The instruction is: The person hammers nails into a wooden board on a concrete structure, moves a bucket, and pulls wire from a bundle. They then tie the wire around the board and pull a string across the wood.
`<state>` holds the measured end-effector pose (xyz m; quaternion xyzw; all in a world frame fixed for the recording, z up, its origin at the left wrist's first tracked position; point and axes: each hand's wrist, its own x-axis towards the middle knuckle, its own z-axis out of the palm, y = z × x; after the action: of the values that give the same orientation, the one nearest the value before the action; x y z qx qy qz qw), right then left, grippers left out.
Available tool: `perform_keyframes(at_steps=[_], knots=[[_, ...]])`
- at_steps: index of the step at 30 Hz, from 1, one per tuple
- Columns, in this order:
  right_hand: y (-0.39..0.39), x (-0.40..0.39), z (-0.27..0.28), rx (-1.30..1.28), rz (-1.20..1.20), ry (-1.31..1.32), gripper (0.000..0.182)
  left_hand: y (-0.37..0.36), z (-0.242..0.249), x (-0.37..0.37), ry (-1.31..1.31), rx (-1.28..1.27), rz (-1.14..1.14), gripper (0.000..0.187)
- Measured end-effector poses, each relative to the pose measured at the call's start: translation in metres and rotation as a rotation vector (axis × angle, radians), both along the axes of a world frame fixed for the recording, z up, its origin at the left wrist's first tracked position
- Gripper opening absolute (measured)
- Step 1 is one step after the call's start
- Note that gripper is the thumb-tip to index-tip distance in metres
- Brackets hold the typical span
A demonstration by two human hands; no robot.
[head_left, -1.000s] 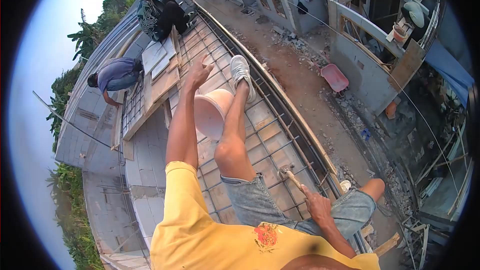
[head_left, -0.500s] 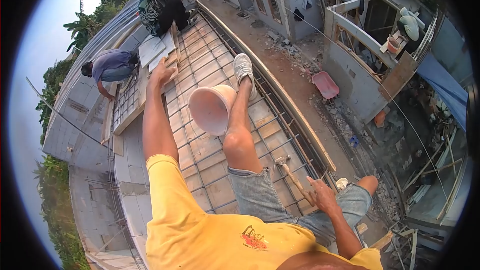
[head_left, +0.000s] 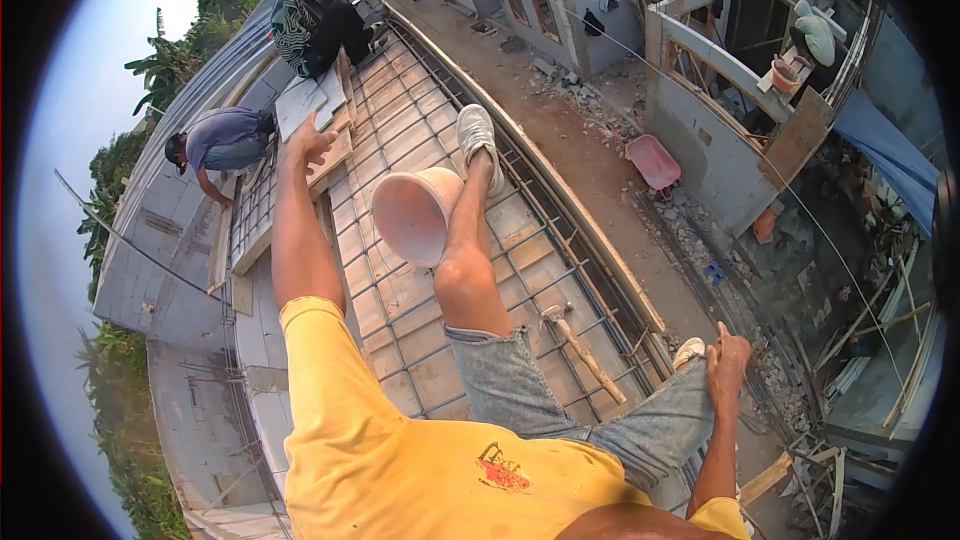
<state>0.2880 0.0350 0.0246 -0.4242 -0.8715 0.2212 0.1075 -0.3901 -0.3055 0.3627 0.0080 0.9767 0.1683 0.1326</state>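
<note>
My left hand [head_left: 310, 145] is stretched out, index finger extended and nothing held, near the wooden boards [head_left: 333, 152] beside the rebar grid [head_left: 405, 100]. On or just over my bent knee lies my right hand [head_left: 728, 358], index finger pointing out and nothing visible in it. A hammer [head_left: 583, 355] with a wooden handle rests on the grid between my legs. Against my shin leans a pale bucket [head_left: 412, 218], tilted with its mouth towards me.
One person [head_left: 310, 25] sits at the far end of the formwork; another person [head_left: 225, 143] bends over a lower rebar section at left. A long wooden edge board [head_left: 540, 160] borders the drop to the ground, where a pink wheelbarrow tray [head_left: 654, 161] lies among rubble.
My right hand has moved right, away from the hammer handle to my knee. My left hand has shifted slightly, its index finger now stretched out. The hammer and bucket stay in place.
</note>
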Motion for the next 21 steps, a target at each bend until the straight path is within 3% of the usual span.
perform_keyframes(at_steps=[2, 5, 8, 12, 13, 15, 18, 21], knots=[[0.000, 0.015, -0.021, -0.137, -0.123, 0.100, 0.050, 0.004, -0.001, 0.004, -0.025, -0.048, 0.010, 0.084], [0.000, 0.022, -0.014, -0.060, -0.108, 0.119, 0.056, 0.013, 0.002, 0.006, -0.075, -0.110, 0.016, 0.082], [0.001, 0.030, -0.029, 0.237, -0.238, 0.109, 0.056, 0.016, -0.005, -0.013, -0.015, -0.170, -0.022, 0.082], [-0.002, 0.065, -0.052, -0.157, -0.633, 0.284, 0.057, 0.019, -0.012, -0.033, -0.001, -0.192, 0.023, 0.084], [0.000, 0.091, -0.075, -0.315, -0.702, 0.315, 0.058, 0.021, -0.012, -0.035, 0.007, -0.189, 0.035, 0.084], [-0.009, 0.153, -0.151, -0.343, -0.743, 0.250, 0.055, 0.024, -0.017, -0.039, 0.017, -0.184, 0.064, 0.084], [-0.034, 0.201, -0.165, -0.349, -0.509, -0.006, 0.058, 0.011, -0.029, -0.073, -0.003, -0.178, 0.060, 0.083], [-0.039, 0.176, -0.107, -0.622, -0.351, -0.283, 0.060, 0.009, -0.034, -0.089, -0.029, -0.161, 0.061, 0.083]])
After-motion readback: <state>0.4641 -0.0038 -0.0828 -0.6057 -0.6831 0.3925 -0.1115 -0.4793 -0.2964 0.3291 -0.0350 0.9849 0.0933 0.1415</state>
